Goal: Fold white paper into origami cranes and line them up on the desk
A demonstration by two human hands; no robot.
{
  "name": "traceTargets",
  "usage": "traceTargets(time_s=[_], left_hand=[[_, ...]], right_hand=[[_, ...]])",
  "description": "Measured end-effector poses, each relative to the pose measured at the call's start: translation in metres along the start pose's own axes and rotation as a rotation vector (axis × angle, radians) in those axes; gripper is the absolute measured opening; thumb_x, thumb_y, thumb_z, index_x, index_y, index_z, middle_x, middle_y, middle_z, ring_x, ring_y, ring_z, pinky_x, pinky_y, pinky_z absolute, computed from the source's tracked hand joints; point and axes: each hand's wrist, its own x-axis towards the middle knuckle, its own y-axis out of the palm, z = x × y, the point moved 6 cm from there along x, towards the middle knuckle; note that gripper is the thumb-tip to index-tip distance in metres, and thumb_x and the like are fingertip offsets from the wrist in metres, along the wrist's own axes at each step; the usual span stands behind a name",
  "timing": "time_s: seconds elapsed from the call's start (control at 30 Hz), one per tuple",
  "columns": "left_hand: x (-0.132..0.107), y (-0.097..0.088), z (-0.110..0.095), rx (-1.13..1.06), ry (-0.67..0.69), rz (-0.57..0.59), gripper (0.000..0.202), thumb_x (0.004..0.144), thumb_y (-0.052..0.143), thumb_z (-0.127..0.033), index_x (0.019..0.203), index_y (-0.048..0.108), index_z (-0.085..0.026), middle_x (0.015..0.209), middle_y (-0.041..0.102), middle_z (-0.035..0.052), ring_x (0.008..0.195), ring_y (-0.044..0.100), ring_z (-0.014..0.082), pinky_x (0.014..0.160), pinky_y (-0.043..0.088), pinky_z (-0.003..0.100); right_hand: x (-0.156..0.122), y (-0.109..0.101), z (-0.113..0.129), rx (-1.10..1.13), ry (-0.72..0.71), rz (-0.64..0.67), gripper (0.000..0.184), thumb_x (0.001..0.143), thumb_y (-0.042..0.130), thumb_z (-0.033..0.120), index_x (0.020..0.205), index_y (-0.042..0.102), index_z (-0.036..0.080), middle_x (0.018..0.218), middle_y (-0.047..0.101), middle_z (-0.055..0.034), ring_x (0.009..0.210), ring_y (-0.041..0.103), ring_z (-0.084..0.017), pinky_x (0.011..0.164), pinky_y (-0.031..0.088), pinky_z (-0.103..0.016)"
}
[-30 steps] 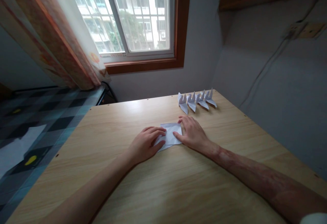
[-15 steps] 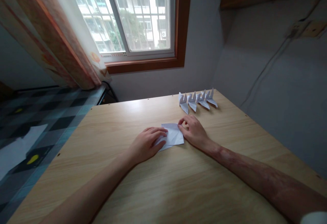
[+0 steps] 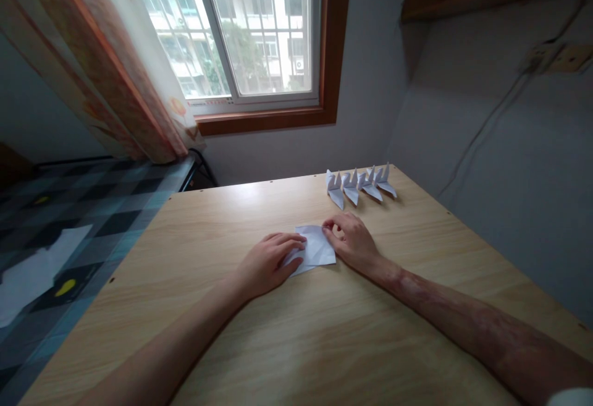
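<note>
A small white sheet of folded paper (image 3: 319, 248) with creases lies on the wooden tabletop, a lower layer peeking out along its front left edge. My left hand (image 3: 269, 264) rests over the left part of the paper, fingers stretched out and thumb apart, covering that side. At the upper right corner, the thumb and forefinger of my right hand (image 3: 353, 239) pinch the paper's edge. Behind the hands, several white origami cranes (image 3: 361, 188) stand in a row.
The wooden table (image 3: 222, 227) reaches toward a barred window (image 3: 273, 29) and a wall. To the left is a bed with a checked cover (image 3: 120, 202), with loose white paper sheets (image 3: 32, 276) on it. A cable (image 3: 482, 128) hangs from a wall socket at right.
The whole view has shifted slightly. Both hands stay on the paper in nearly the same pose, and the paper looks much the same.
</note>
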Motion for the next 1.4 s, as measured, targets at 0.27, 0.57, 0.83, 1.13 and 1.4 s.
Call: traceTargets(time_s=[0.27, 0.57, 0.83, 1.13, 1.4], left_hand=[[0.000, -0.001, -0.003, -0.005, -0.004, 0.029, 0.023, 0.108, 0.063, -0.031, 0.128, 0.072, -0.026, 0.144, 0.076, 0.0086, 0.133, 0.073, 0.0253, 0.119, 0.056, 0.045], [0.000, -0.003, -0.004, 0.092, 0.008, -0.004, 0.018, 0.106, 0.063, -0.030, 0.119, 0.074, -0.024, 0.130, 0.079, 0.0093, 0.117, 0.075, 0.0275, 0.108, 0.058, 0.047], [0.001, -0.001, 0.003, -0.078, -0.029, -0.032, 0.018, 0.110, 0.060, -0.027, 0.112, 0.079, -0.025, 0.123, 0.079, 0.0085, 0.109, 0.077, 0.0221, 0.097, 0.061, 0.034], [0.006, -0.004, 0.009, 0.038, -0.041, -0.057, 0.023, 0.112, 0.059, -0.030, 0.106, 0.079, -0.023, 0.114, 0.082, 0.0079, 0.104, 0.075, 0.0241, 0.100, 0.058, 0.040], [0.005, -0.003, 0.015, 0.038, -0.048, -0.069, 0.022, 0.109, 0.058, -0.027, 0.106, 0.080, -0.023, 0.112, 0.084, 0.0099, 0.102, 0.077, 0.0270, 0.093, 0.059, 0.040]], right_hand=[[-0.001, 0.001, -0.002, -0.026, -0.004, -0.013, 0.007, 0.102, 0.069, 0.022, 0.095, 0.072, 0.023, 0.096, 0.076, -0.0050, 0.094, 0.066, -0.027, 0.090, 0.046, -0.041], [-0.002, 0.006, -0.011, 0.360, 0.143, 0.089, 0.025, 0.107, 0.062, 0.042, 0.095, 0.068, 0.022, 0.089, 0.074, -0.0039, 0.086, 0.068, -0.023, 0.079, 0.050, -0.034], [-0.007, 0.007, -0.001, 0.521, 0.099, 0.226, 0.036, 0.104, 0.068, 0.057, 0.098, 0.067, 0.022, 0.086, 0.071, -0.0025, 0.079, 0.063, -0.021, 0.071, 0.049, -0.030], [-0.009, -0.004, 0.021, 0.285, -0.284, 0.270, 0.035, 0.111, 0.056, 0.049, 0.096, 0.070, 0.021, 0.093, 0.074, -0.0076, 0.094, 0.066, -0.026, 0.101, 0.050, -0.044], [-0.017, 0.001, 0.037, 0.189, -0.459, 0.440, 0.044, 0.108, 0.066, 0.044, 0.147, 0.069, 0.026, 0.158, 0.067, -0.0116, 0.147, 0.059, -0.030, 0.130, 0.034, -0.051]])
